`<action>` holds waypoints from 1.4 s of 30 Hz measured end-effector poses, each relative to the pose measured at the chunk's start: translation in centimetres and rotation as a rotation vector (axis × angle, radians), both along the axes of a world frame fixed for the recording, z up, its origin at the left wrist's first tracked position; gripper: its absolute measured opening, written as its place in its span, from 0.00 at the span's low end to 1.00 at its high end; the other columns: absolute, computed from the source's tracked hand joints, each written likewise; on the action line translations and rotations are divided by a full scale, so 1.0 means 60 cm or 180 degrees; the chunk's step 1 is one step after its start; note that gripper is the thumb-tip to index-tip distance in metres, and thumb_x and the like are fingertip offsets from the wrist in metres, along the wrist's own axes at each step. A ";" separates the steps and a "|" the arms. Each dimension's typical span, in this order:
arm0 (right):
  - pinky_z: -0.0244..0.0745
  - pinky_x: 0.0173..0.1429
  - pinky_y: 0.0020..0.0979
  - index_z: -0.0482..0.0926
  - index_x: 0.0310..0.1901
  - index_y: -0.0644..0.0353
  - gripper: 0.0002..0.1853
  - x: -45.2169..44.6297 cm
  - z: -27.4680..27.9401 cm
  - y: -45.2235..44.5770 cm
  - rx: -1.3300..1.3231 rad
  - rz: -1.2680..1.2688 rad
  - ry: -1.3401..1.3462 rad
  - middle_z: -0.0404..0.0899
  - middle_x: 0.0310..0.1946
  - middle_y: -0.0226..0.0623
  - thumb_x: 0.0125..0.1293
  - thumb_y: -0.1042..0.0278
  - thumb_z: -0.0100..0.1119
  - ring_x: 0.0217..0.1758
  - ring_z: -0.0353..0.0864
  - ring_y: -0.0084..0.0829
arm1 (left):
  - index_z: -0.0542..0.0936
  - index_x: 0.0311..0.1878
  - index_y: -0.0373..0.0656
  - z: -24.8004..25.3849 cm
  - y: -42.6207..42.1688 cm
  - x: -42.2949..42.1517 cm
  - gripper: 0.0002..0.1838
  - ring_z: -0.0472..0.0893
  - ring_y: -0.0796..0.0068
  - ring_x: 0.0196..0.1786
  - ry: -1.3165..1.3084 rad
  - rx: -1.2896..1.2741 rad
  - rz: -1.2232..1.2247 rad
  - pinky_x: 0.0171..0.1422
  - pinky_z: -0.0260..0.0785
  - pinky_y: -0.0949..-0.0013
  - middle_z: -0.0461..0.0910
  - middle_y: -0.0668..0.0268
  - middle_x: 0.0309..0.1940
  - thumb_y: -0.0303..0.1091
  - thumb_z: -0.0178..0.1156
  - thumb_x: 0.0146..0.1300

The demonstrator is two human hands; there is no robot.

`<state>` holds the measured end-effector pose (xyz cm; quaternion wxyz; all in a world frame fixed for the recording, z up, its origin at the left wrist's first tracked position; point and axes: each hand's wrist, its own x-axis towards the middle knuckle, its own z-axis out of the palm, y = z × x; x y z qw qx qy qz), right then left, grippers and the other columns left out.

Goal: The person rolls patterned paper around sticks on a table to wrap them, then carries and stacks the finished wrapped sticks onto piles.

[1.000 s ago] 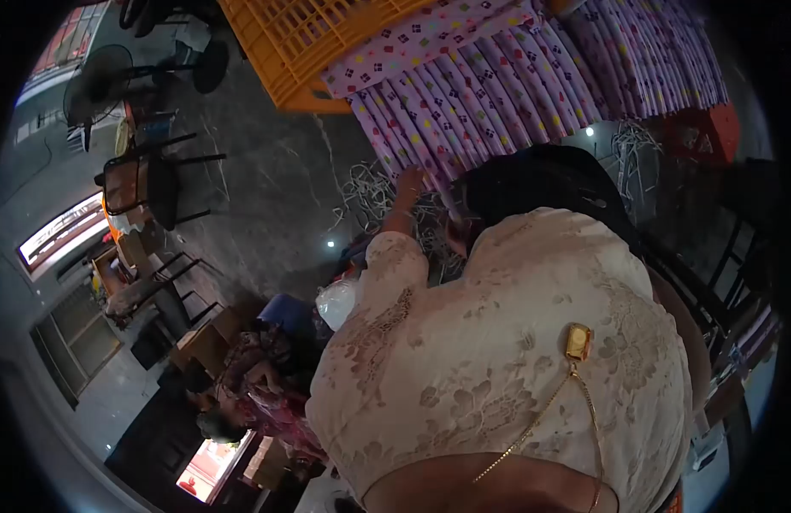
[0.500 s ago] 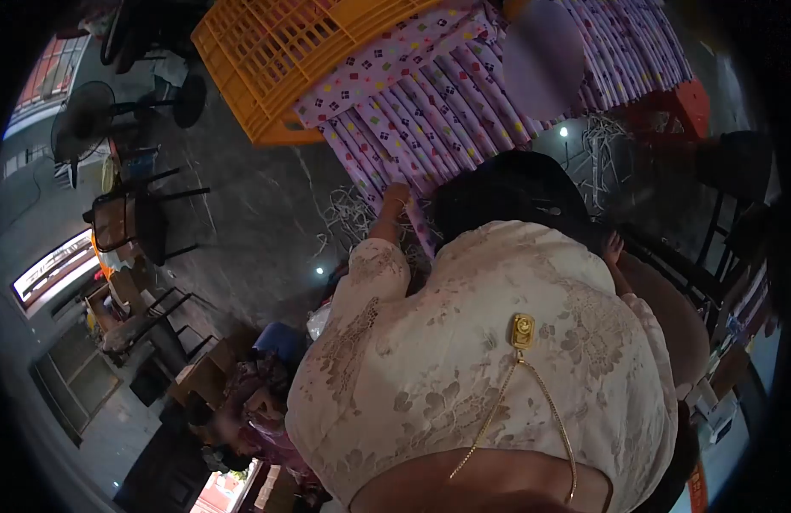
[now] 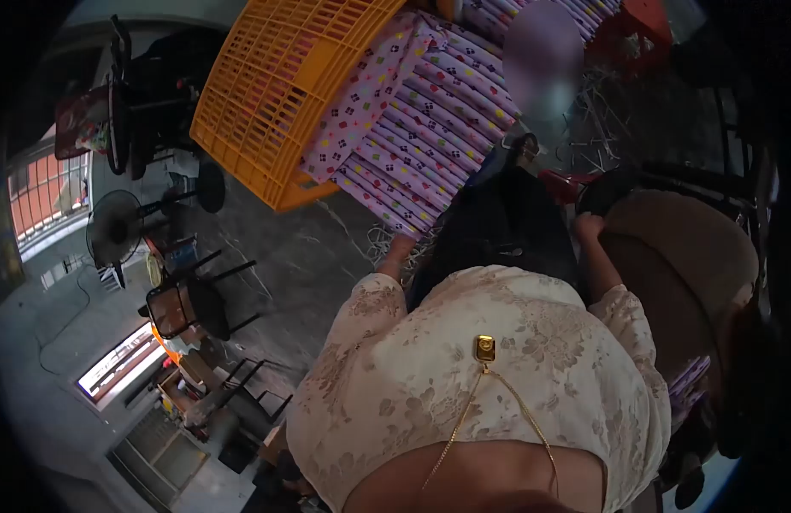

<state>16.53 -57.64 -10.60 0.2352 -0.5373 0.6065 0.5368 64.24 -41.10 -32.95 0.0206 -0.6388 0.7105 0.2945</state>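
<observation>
A row of overlapping lilac folded pieces [image 3: 425, 128], printed with small coloured motifs, spreads out from the yellow-orange crate [image 3: 280, 192]. Whether they are cloth, paper or plastic I cannot tell. My left hand [image 3: 401, 249] is at the near lower corner of this row, closed against the end piece, its fingertips hidden. On the other side of my dark-clothed legs, my right hand [image 3: 589, 226] is closed in a fist-like shape. It sits beside a black rounded object [image 3: 608, 190] and the brown padded chair [image 3: 682, 248]; what it grips is hidden.
White strips [image 3: 596, 128] lie scattered on the grey floor. More lilac pieces [image 3: 489, 13] and a red crate [image 3: 639, 34] are at the far side. At left stand a fan [image 3: 115, 227] and a black chair [image 3: 190, 303]. A blurred oval blocks part of the view.
The view has shifted, so the crate and lilac row sit lower and further left. My left hand stays at the row's near end. My right hand has come forward beside my legs, now closed.
</observation>
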 end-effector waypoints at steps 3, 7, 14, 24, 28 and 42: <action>0.57 0.54 0.51 0.68 0.53 0.57 0.29 -0.042 -0.109 0.110 -0.2678 0.0279 -0.0186 0.66 0.47 0.57 0.55 0.45 0.47 0.50 0.65 0.57 | 0.78 0.34 0.41 0.108 -0.093 -0.047 0.17 0.77 0.56 0.38 -0.0105 0.1251 -0.0314 0.43 0.65 0.56 0.77 0.54 0.33 0.44 0.45 0.56; 0.55 0.61 0.44 0.62 0.58 0.62 0.28 -0.079 -0.234 0.136 -0.2988 -0.1634 -0.0349 0.55 0.59 0.53 0.62 0.49 0.41 0.59 0.59 0.49 | 0.77 0.42 0.42 0.230 -0.199 -0.094 0.17 0.69 0.53 0.52 0.0126 0.0991 0.0134 0.55 0.61 0.58 0.73 0.50 0.46 0.42 0.55 0.52; 0.60 0.59 0.40 0.66 0.55 0.60 0.20 0.024 -0.017 0.109 -0.3318 -0.1303 -0.1507 0.52 0.61 0.50 0.60 0.67 0.50 0.62 0.57 0.45 | 0.66 0.58 0.52 0.307 -0.484 -0.071 0.28 0.44 0.50 0.67 -0.1516 0.0503 0.0369 0.64 0.51 0.53 0.39 0.53 0.67 0.40 0.56 0.51; 0.63 0.56 0.41 0.66 0.54 0.65 0.18 0.067 -0.098 0.314 -0.2628 -0.1521 -0.2360 0.54 0.60 0.50 0.62 0.70 0.48 0.57 0.62 0.47 | 0.66 0.53 0.33 0.284 -0.585 -0.008 0.23 0.62 0.56 0.58 -0.1390 -0.0927 0.0560 0.57 0.57 0.55 0.62 0.52 0.55 0.33 0.52 0.53; 0.62 0.57 0.40 0.63 0.56 0.63 0.20 0.065 -0.064 0.266 -0.1941 -0.2092 -0.2675 0.59 0.58 0.51 0.63 0.68 0.46 0.58 0.62 0.47 | 0.68 0.50 0.35 0.369 -0.516 -0.026 0.22 0.67 0.54 0.51 -0.1089 -0.2311 0.0454 0.56 0.59 0.57 0.67 0.54 0.48 0.34 0.56 0.52; 0.64 0.56 0.38 0.65 0.54 0.62 0.19 0.142 -0.051 0.055 -0.2406 -0.1582 -0.3332 0.64 0.55 0.46 0.62 0.69 0.48 0.56 0.64 0.46 | 0.63 0.59 0.39 0.397 -0.658 0.082 0.43 0.72 0.62 0.52 0.2235 0.1117 0.3167 0.54 0.66 0.62 0.75 0.56 0.42 0.50 0.66 0.40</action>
